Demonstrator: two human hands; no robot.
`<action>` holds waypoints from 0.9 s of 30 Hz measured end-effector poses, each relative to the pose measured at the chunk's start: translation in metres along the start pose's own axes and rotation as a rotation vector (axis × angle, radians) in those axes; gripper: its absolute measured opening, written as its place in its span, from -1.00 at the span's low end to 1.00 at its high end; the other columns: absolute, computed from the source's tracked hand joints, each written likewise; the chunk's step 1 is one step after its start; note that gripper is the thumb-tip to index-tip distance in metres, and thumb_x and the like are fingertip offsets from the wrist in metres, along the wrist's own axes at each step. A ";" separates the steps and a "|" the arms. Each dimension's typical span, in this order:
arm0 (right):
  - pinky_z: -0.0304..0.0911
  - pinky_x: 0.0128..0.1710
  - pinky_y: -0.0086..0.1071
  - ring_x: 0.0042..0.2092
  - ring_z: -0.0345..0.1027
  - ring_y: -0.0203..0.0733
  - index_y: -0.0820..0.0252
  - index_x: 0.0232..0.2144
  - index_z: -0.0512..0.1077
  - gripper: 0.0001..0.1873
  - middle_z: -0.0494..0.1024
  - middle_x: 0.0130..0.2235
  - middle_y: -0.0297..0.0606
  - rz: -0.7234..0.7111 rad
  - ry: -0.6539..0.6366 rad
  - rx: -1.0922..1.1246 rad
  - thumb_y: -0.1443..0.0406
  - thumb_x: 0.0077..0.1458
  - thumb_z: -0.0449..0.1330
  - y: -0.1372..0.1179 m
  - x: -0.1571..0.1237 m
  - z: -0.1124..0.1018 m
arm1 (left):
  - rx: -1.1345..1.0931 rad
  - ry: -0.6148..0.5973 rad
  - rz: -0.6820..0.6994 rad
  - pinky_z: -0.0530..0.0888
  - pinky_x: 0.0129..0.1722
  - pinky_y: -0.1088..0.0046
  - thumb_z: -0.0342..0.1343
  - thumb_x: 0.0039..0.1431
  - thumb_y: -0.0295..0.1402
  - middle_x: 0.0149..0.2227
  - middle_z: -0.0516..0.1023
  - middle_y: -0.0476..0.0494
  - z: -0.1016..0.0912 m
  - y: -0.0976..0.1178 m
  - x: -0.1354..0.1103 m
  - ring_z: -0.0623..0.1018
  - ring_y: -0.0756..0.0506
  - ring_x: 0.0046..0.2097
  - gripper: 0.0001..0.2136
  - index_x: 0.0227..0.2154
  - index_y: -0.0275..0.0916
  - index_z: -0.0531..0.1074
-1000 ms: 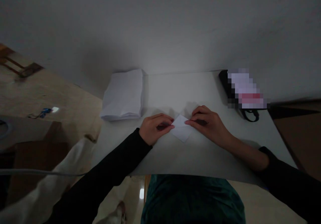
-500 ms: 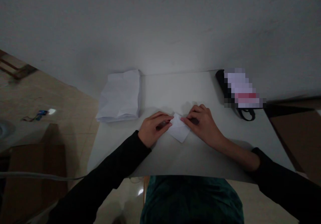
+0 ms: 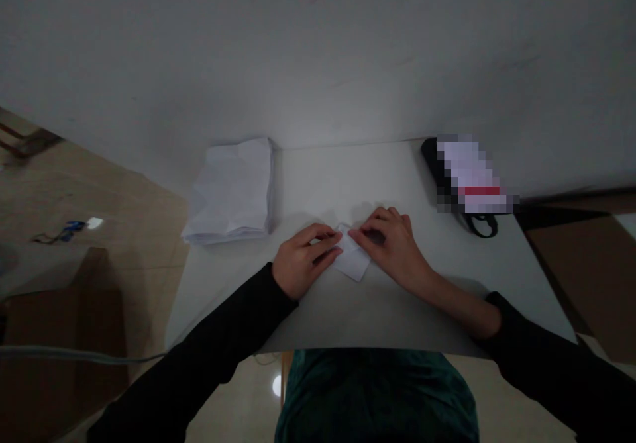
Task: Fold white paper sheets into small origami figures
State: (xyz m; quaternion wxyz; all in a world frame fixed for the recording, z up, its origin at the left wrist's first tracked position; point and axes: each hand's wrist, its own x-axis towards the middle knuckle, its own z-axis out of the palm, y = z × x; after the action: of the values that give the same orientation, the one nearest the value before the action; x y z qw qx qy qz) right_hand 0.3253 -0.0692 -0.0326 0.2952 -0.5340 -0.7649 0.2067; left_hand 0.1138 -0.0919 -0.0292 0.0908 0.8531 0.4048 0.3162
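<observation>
Left grip (image 3: 304,262) near right grip (image 3: 396,247) — both pinching.

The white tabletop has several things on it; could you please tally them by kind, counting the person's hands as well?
Stack of white paper: 1
Small white paper between the hands: 1
Black item with a loop, counted together with its blurred part: 1
Left hand and right hand: 2
Total: 5

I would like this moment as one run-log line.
left hand: touching small white paper | right hand: touching same paper | paper stack: on table, beyond left hand
</observation>
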 end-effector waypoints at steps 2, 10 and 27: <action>0.05 -0.17 -0.15 -0.20 0.30 -0.06 0.14 -0.47 0.50 -0.76 0.52 -0.36 -0.25 0.017 -0.015 -0.018 0.19 0.20 0.25 -0.003 0.001 0.000 | 0.031 0.005 0.014 0.63 -0.10 0.44 0.15 0.29 -0.35 -0.11 0.59 -0.18 0.001 0.001 0.000 0.62 -0.01 -0.17 -0.79 -0.06 -0.27 0.54; 0.02 -0.16 -0.16 -0.24 0.27 -0.07 0.14 -0.51 0.45 -0.76 0.54 -0.42 -0.29 0.023 -0.017 0.033 0.24 0.20 0.23 -0.005 0.001 0.001 | 0.169 0.041 0.071 0.65 -0.17 0.39 0.15 0.29 -0.34 -0.11 0.62 -0.22 0.003 0.005 -0.004 0.63 -0.06 -0.16 -0.81 -0.09 -0.29 0.52; 0.03 -0.16 -0.15 -0.22 0.26 -0.06 0.15 -0.56 0.40 -0.73 0.52 -0.40 -0.26 0.020 -0.032 0.002 0.28 0.19 0.23 -0.007 0.003 0.002 | -0.065 -0.001 -0.094 0.64 -0.13 0.41 0.16 0.28 -0.42 -0.03 0.57 -0.22 0.002 0.003 0.000 0.61 -0.01 -0.18 -0.83 -0.11 -0.26 0.56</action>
State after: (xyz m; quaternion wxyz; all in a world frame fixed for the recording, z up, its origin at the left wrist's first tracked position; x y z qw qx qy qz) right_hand 0.3185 -0.0686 -0.0290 0.2812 -0.5381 -0.7638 0.2190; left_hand 0.1173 -0.0938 -0.0293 0.1336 0.8299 0.4337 0.3244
